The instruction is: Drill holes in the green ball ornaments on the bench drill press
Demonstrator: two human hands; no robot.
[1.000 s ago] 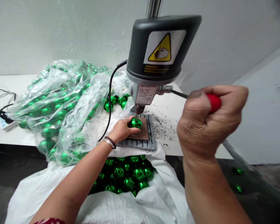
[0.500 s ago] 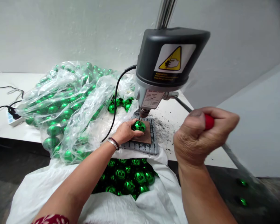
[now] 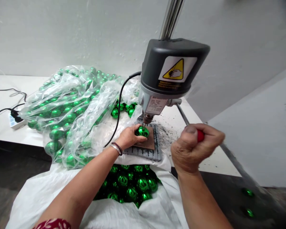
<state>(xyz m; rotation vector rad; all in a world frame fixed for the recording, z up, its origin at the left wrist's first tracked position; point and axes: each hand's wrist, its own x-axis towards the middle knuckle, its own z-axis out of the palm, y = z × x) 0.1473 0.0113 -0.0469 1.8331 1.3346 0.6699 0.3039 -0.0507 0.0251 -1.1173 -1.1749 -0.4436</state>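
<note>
My left hand (image 3: 130, 137) holds a shiny green ball (image 3: 142, 131) down on a brown pad on the grey base plate (image 3: 146, 152) of a small bench drill press (image 3: 173, 71). The drill tip (image 3: 147, 120) stands just above the ball, touching or nearly touching it. My right hand (image 3: 193, 148) is closed in a fist around the red knob of the press lever (image 3: 200, 135), low at the right of the machine.
A clear plastic bag (image 3: 69, 108) full of green balls lies on the white table (image 3: 4, 133) at the left. A white sack (image 3: 131, 186) with several more balls sits below the table edge. Black chips (image 3: 168, 125) litter the table by the base. A power strip (image 3: 14, 121) lies far left.
My right hand has pulled the red lever knob downward and toward me. The drill head has come down toward the green ball. My left hand stays on the ball.
</note>
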